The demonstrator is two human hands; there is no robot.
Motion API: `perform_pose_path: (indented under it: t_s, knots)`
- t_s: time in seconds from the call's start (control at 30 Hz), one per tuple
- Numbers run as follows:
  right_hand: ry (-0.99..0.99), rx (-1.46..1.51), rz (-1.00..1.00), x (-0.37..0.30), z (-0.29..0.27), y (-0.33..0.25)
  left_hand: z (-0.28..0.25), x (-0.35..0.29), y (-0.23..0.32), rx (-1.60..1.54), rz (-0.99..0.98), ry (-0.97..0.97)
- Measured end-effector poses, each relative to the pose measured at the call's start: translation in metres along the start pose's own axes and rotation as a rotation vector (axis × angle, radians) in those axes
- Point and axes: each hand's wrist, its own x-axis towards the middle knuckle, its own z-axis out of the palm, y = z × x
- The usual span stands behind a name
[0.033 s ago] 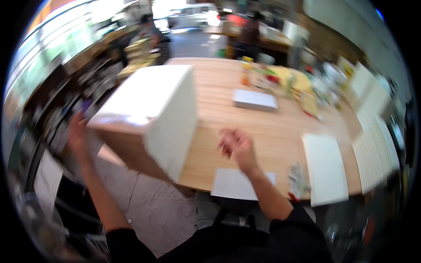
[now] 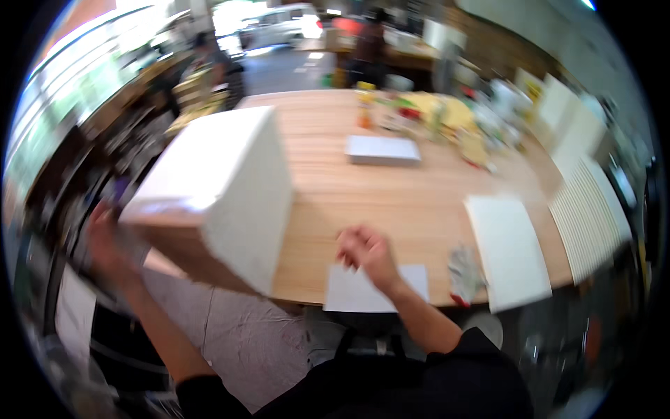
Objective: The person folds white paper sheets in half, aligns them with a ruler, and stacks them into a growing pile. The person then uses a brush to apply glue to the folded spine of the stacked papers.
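A large block-shaped stack (image 2: pixel 248 202), white on top and on its right side and brownish on its near side, stands at the table's left edge. Just left of its near corner is my left hand (image 2: pixel 106 241), smeared by motion; its fingers are unclear, and I cannot tell whether it touches the stack. My right hand (image 2: pixel 366 255) hovers over the table's near part with loosely curled fingers and nothing visible in them. Below it a white sheet (image 2: pixel 349 297) lies at the near edge, partly covered by my wrist.
On the wooden table (image 2: pixel 321 181) are a smaller white stack (image 2: pixel 384 150), a grey-white glove (image 2: pixel 463 272), a pale board (image 2: pixel 509 255) and a yellow-capped bottle (image 2: pixel 364 105). Clutter fills the far right corner. Ribbed panels (image 2: pixel 593 216) lean at the right. People (image 2: pixel 370 49) are in the background.
The view has shifted, so the table and stack appear further left. My left hand has moved slightly down and left in the picture; my right hand sits a little lower, nearer the white sheet.
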Motion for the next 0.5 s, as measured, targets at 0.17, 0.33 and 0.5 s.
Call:
perform_pose_path:
  t_s: [0.17,0.33,0.5]
  knots:
    - [-0.044,0.129,0.318,-0.144,-0.029,0.076,0.147,-0.098,0.163,-0.566,0.244,-0.404]
    - [0.046,0.200,0.480,-0.228,-0.076,0.086,0.297,-0.277,0.334,-0.744,0.568,-1.134]
    - [0.305,0.097,0.393,-0.266,-0.118,0.069,0.349,-0.408,0.426,-0.953,1.018,-1.375]
